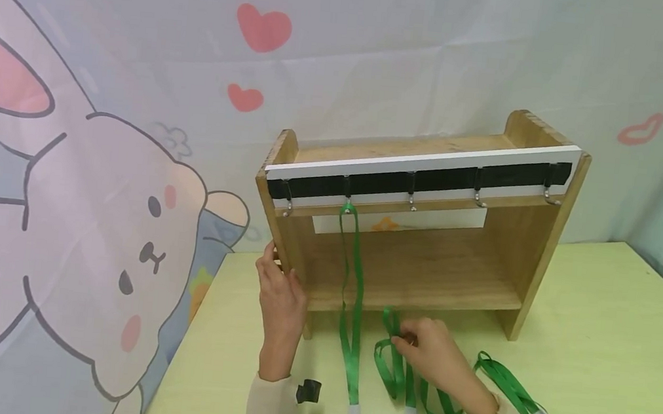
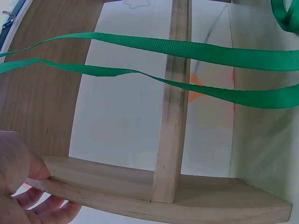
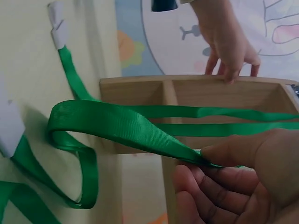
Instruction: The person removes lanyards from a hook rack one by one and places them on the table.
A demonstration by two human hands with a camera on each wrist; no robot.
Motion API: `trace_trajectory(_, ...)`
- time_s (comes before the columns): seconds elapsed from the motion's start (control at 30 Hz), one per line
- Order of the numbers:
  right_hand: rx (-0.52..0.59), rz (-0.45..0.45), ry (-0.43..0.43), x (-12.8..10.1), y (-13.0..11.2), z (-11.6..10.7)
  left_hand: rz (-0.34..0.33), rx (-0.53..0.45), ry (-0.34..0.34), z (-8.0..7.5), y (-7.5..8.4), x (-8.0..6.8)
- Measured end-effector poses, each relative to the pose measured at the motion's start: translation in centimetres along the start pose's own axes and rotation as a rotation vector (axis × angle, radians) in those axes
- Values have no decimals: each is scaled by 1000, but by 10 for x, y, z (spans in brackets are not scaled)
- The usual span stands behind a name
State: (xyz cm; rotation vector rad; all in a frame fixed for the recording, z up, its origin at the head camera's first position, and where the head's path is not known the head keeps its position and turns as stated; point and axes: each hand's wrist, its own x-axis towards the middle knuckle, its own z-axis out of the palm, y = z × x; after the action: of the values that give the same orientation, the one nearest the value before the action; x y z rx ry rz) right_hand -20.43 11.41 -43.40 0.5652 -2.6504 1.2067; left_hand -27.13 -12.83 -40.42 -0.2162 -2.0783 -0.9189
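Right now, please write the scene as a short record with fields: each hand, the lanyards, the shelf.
left hand: grips the left side panel of the wooden shelf
right hand: pinches a green lanyard lying on the table
hanging lanyard: hangs from the second hook from the left, its clip end on the table
third lanyard: lies on the table, right of the right hand
other hooks: carry nothing

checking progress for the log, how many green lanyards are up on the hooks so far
One green ribbon lanyard already hangs from the second metal hook of the wooden shelf rack. The right hand pinches a second lanyard; the left hand steadies the rack. A third lanyard lies on the yellow-green table.
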Motion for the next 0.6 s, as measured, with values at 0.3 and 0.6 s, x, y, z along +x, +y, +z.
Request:
trace_trajectory(0.3,6,19,-36,-1,19,12,10,5,-5,1,1,-2)
trace_trajectory(0.6,-37,70,-68,5,33,28,4,5,-3,0,0,1)
